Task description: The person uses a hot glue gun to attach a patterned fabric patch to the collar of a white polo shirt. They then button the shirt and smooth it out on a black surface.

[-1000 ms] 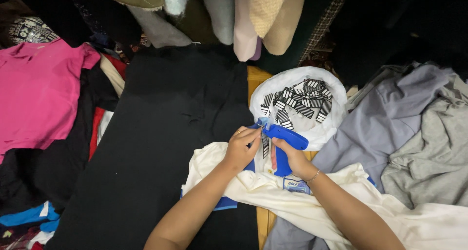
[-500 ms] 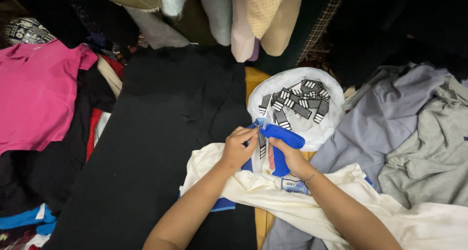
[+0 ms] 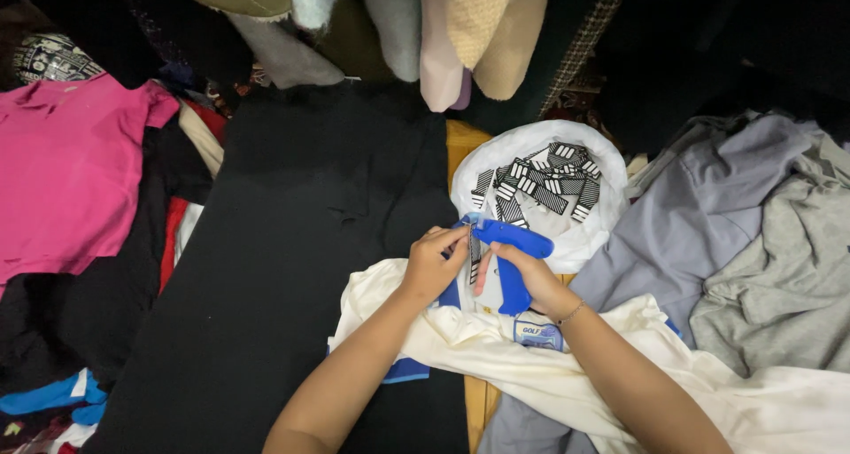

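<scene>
Head view, right hand in closed grip on blue tagging gun, left hand pinching striped tag at its tip, over cream shirt, beside white bag of tags, black cloth covering surface

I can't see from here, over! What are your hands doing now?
Right hand grips blue tagging gun. Left hand pinches striped tag at its tip, over cream shirt. Nothing in the way.

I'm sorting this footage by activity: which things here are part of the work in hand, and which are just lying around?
In use:
- blue tagging gun in right hand
- striped tag at left hand
- cream shirt
- white bag of tags

Lying about:
- pink shirt
- grey garments
- black cloth
</scene>
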